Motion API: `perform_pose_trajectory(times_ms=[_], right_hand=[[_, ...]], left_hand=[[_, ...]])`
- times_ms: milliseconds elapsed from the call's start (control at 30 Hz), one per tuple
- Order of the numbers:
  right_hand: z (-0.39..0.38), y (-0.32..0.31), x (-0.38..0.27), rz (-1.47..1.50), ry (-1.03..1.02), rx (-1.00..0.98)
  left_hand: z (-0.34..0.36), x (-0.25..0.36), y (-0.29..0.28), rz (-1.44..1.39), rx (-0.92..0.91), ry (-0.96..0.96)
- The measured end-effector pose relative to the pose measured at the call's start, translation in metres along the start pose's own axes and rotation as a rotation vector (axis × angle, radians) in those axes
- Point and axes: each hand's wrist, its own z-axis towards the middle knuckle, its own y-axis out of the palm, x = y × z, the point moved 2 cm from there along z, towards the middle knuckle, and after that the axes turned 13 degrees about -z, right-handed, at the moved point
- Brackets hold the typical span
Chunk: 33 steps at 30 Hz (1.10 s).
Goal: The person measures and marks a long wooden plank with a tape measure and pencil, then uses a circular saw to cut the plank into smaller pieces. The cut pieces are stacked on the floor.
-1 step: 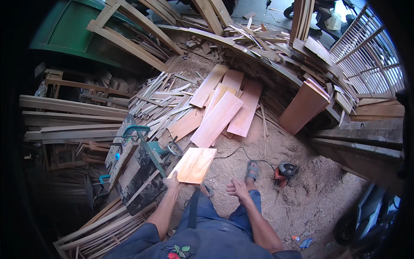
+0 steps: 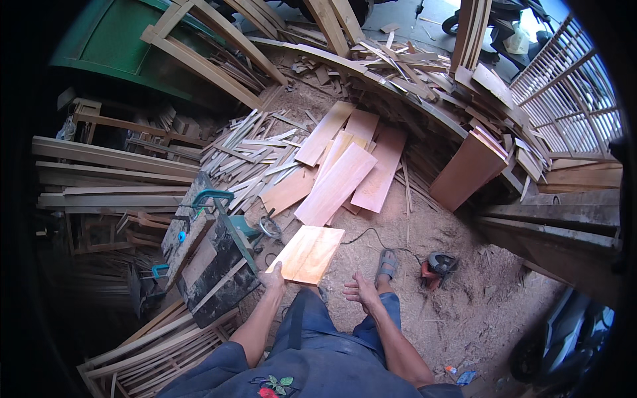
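Note:
My left hand point(image 2: 273, 279) is closed on the near left corner of a short, pale wooden board point(image 2: 308, 256), held out in front of my legs. The board's face has a light yellow-orange grain. To the right of the board, my right hand point(image 2: 361, 292) hangs in the air with its fingers apart and nothing in it. A gap separates it from the board's edge. Beyond the board, several longer pinkish planks point(image 2: 337, 184) lie overlapping on the sawdust-covered ground.
A red and black circular saw point(image 2: 438, 268) sits by my right foot, its cord trailing left. At left stands a workbench point(image 2: 219, 272) with a green clamp point(image 2: 213, 196). Thin offcuts point(image 2: 247, 154) are heaped ahead. A stacked plank bundle point(image 2: 468, 166) leans at right, and a motorbike point(image 2: 572, 335) stands lower right.
The board has shifted a little to the right and tilted in my left hand. My right hand has come slightly left, nearer to it.

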Motion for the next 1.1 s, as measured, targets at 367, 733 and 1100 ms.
perform_pose_trajectory(times_ms=[367,733,1100], right_hand=[[0.131,-0.047,0.001,-0.108,-0.308,0.468],[0.374,-0.086,0.136,-0.803,0.224,0.808],[0.631,0.089,0.028,-0.178,-0.109,0.467]], left_hand=[[-0.047,-0.053,-0.003,1.032,-0.784,0.008],[0.048,-0.076,-0.011,1.585,-0.691,-0.336],[0.109,-0.069,-0.031,1.451,-0.635,-0.347]])
